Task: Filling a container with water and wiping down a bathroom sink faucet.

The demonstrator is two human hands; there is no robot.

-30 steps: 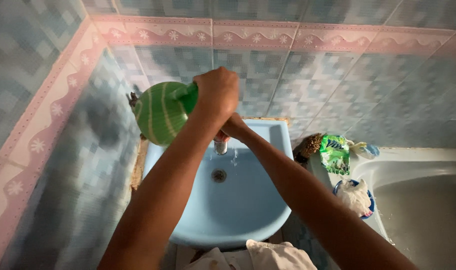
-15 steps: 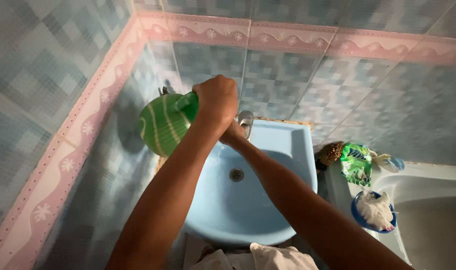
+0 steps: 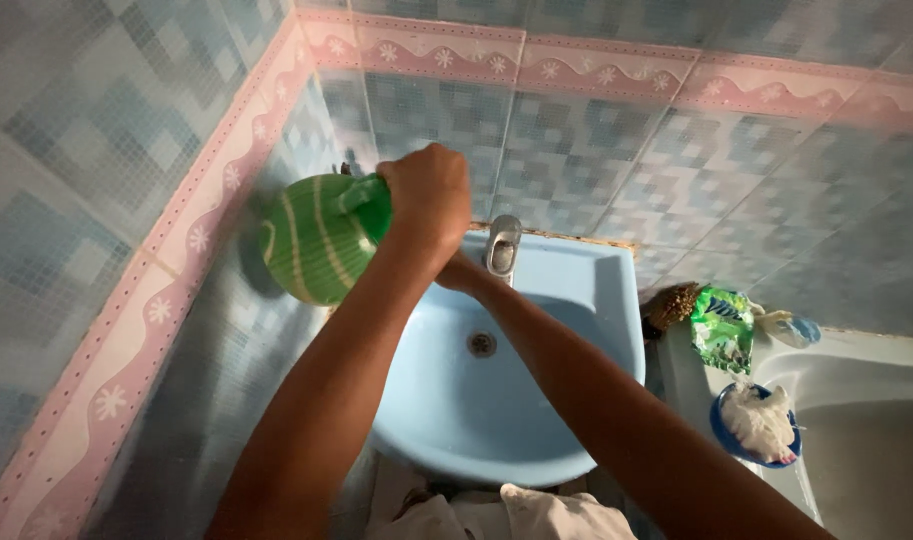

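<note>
Left hand (image 3: 431,195) grips a green striped balloon's (image 3: 316,240) neck over the blue sink (image 3: 566,400); right hand (image 3: 458,272), mostly hidden beside the tap (image 3: 500,246), grip undeterminable.

Light blue sink (image 3: 576,400) sits in the tiled corner w/ a shiny metal tap (image 3: 500,247) at its back and a round drain hole (image 3: 482,344) in the middle. Next to it, pale ledge (image 3: 681,375) holds a brown scrub brush (image 3: 671,305), green plastic packet (image 3: 721,327) and a blue dish w/ white stuff (image 3: 754,425).
</note>
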